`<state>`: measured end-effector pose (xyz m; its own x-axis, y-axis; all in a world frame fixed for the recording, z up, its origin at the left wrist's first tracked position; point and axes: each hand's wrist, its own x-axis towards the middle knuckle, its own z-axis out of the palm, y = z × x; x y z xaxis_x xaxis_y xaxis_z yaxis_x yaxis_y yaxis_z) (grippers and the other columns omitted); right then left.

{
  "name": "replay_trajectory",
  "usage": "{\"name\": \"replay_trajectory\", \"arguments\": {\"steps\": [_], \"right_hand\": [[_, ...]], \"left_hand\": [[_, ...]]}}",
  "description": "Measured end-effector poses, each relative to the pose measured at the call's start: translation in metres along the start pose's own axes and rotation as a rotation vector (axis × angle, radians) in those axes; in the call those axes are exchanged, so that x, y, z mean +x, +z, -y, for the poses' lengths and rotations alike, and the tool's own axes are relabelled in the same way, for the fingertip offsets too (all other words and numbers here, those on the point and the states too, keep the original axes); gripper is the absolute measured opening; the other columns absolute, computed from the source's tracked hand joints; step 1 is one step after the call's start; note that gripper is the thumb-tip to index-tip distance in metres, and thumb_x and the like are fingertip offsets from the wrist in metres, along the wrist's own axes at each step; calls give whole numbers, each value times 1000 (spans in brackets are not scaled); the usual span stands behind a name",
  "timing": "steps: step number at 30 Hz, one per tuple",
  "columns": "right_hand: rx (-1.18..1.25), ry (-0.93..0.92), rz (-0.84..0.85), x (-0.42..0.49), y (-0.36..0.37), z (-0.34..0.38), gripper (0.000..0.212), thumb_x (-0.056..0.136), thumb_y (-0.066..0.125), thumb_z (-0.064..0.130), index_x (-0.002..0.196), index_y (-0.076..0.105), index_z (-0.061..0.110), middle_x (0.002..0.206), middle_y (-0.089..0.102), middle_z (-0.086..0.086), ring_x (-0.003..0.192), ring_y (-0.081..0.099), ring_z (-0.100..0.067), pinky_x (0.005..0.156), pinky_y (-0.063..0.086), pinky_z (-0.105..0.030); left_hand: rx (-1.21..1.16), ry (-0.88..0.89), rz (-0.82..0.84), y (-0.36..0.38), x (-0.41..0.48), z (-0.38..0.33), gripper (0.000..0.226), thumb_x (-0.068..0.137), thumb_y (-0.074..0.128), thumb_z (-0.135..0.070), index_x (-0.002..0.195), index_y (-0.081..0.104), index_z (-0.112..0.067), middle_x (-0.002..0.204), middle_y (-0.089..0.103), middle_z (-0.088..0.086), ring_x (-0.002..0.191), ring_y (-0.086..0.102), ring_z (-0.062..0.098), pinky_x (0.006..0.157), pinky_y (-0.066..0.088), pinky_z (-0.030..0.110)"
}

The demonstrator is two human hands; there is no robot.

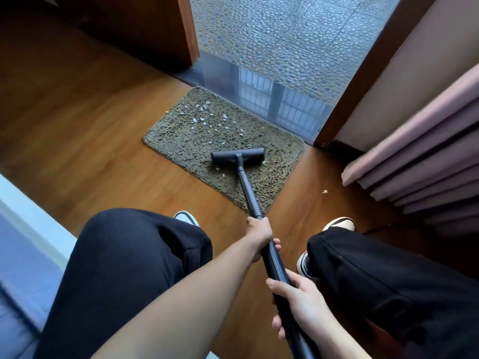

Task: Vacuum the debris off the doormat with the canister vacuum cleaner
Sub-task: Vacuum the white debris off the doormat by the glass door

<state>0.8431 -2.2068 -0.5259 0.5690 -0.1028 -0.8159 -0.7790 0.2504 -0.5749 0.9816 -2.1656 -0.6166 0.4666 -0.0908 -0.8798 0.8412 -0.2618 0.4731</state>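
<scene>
Right hand (298, 301) sits closest, fingers and thumb curled around the lower end of the black vacuum wand (252, 198). Left hand (259, 234) grips the same wand further up, fist closed round it, arm stretched forward between the knees. Person wears dark trousers (124, 268); shoe tips show on the wooden floor (77, 141).

Wand runs forward and crosses the near corner of the doormat (176, 149). Floor head (237, 156) rests flat on the mat, roughly mid-mat, slightly toward its right end.

Debris (204, 117): pale chips scattered over the far left part of the mat, ahead of the head and apart from it. Two chips (219, 171) lie just behind the head's left side. One stray chip (324, 192) is on the floor off the mat's right end.

Mat's far edge lies along the dark door threshold (259, 97); pebble-pattern tiles (272, 35) beyond it. Pink pleated curtain (414, 161) hangs at the right.
</scene>
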Motion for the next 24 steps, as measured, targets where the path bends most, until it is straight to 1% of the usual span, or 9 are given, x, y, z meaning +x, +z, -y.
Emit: {"name": "replay_trajectory", "arguments": {"steps": [3, 6, 8, 11, 13, 16, 19, 24], "right_hand": [[10, -1, 10, -21, -2, -11, 17, 97, 64, 11, 113, 63, 12, 70, 45, -16, 37, 55, -29, 33, 44, -25], [31, 7, 37, -37, 0, -21, 17, 96, 65, 11, 112, 63, 14, 75, 46, -18, 38, 55, -29, 35, 45, -26], [16, 38, 48, -44, 3, -27, 21, 96, 66, 16, 116, 61, 20, 79, 49, -20, 41, 58, -29, 37, 47, -27], [-34, 36, 47, -49, 7, -33, 27, 95, 67, 19, 119, 61, 27, 81, 52, -19, 43, 60, -30, 39, 48, -27], [-70, 17, 46, -51, 12, -34, 24, 93, 68, 19, 115, 63, 29, 80, 53, -18, 44, 60, -31, 40, 48, -27], [-95, 4, 59, -50, 20, -34, 18, 92, 68, 19, 108, 65, 28, 79, 52, -16, 45, 59, -32, 40, 47, -28], [-121, 2, 58, -44, 25, -31, 21, 94, 66, 19, 113, 62, 28, 77, 51, -15, 44, 59, -30, 39, 47, -27], [-162, -10, 52, -25, 31, -23, 24, 95, 66, 19, 118, 60, 22, 73, 50, -14, 42, 58, -28, 37, 46, -26]], "left_hand": [[18, -13, -4, 2, -18, 15, 31, 106, 34, -33, 129, 32, -12, 83, 57, 17, 52, 57, 21, 40, 50, 25], [3, 5, -8, -1, -31, 29, 34, 106, 35, -31, 133, 31, -11, 82, 56, 16, 53, 59, 21, 39, 50, 25], [-9, 7, -25, -5, -38, 38, 35, 105, 35, -32, 133, 32, -11, 80, 55, 15, 52, 59, 21, 39, 50, 26], [-46, 15, -59, -14, -44, 49, 33, 105, 36, -31, 129, 36, -9, 81, 55, 15, 49, 57, 21, 37, 48, 25], [-69, 27, -82, -21, -46, 52, 28, 105, 35, -28, 124, 37, -8, 81, 53, 14, 49, 55, 21, 37, 47, 25], [-108, 31, -94, -31, -45, 55, 25, 104, 35, -26, 121, 37, -8, 81, 49, 12, 51, 54, 21, 38, 48, 25], [-121, 30, -95, -36, -40, 55, 25, 105, 35, -27, 121, 37, -8, 81, 47, 11, 51, 54, 20, 39, 48, 25], [-144, 47, -94, -42, -21, 45, 24, 105, 37, -28, 118, 38, -8, 84, 46, 11, 50, 54, 20, 39, 48, 25]]}}
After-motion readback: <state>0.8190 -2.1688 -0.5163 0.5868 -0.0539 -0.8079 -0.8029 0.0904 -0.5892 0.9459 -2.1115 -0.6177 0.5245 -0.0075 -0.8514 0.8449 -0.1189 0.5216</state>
